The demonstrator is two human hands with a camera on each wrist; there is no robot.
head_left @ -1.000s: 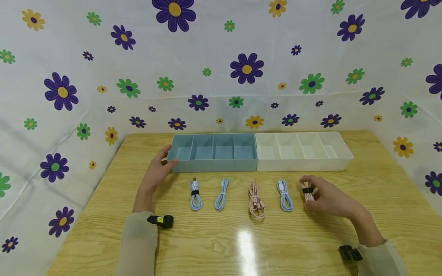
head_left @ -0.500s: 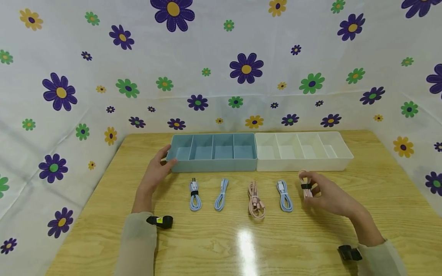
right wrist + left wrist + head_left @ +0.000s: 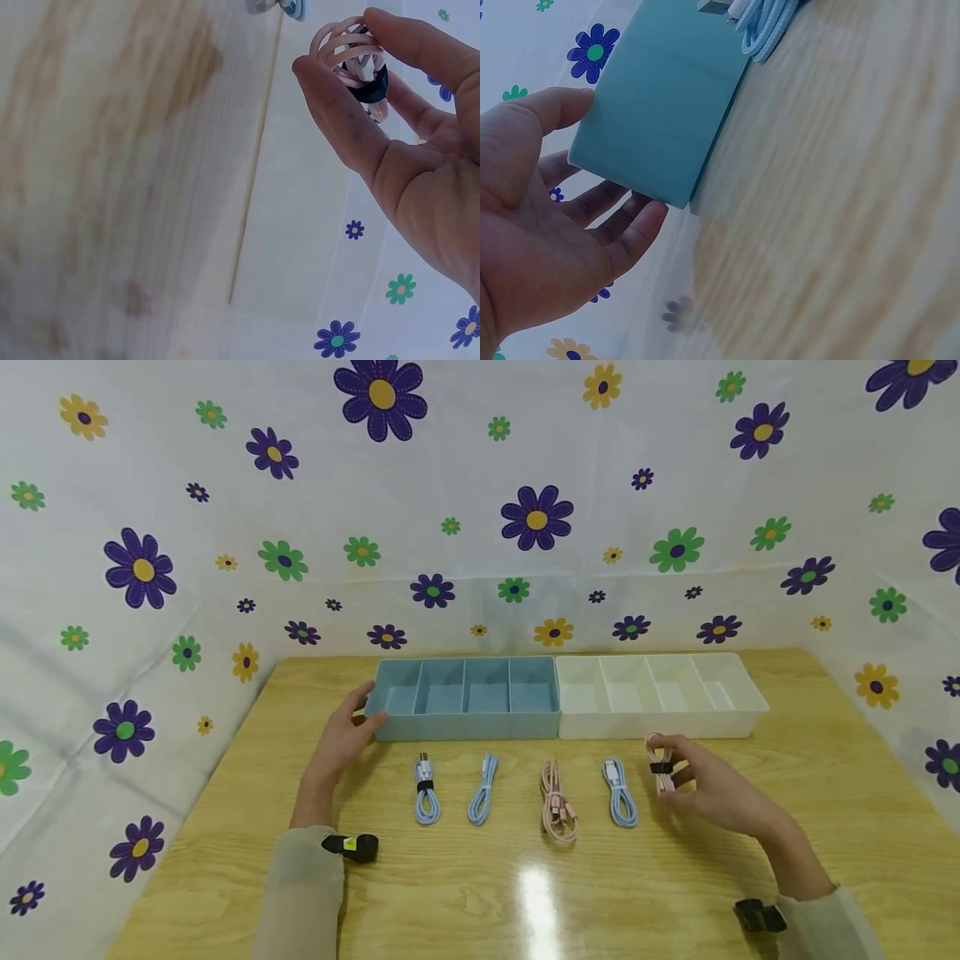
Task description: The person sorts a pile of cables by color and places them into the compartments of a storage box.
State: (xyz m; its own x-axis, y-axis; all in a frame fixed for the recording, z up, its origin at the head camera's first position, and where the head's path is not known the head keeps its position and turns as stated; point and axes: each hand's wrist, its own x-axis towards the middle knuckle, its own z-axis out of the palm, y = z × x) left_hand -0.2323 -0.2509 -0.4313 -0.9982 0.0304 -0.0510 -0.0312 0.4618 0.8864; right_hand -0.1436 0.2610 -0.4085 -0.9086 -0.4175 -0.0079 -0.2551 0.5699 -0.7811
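Note:
My left hand (image 3: 347, 737) grips the left end of a blue divided storage box (image 3: 465, 727), thumb on the near corner and fingers against the end wall. The left wrist view shows this hold on the box's wall (image 3: 660, 105). On the right, my right hand (image 3: 716, 787) pinches a coiled pink cable (image 3: 661, 767) with a black strap round its middle. The right wrist view shows the pink cable (image 3: 346, 49) between thumb and fingertips. Whether its lower end touches the table cannot be told. A coiled blue cable (image 3: 619, 793) lies just left of this hand.
A white divided box (image 3: 660, 725) adjoins the blue one. In front of them lie a pink cable (image 3: 557, 806), a blue cable (image 3: 483, 789) and a black-strapped blue cable (image 3: 426, 792) on the wooden table (image 3: 420, 893). A flowered cloth (image 3: 450, 468) hangs behind.
My right hand has tilted the pink cable, its far end rising toward the white box. My left hand stays at the blue box. The head view has shifted slightly.

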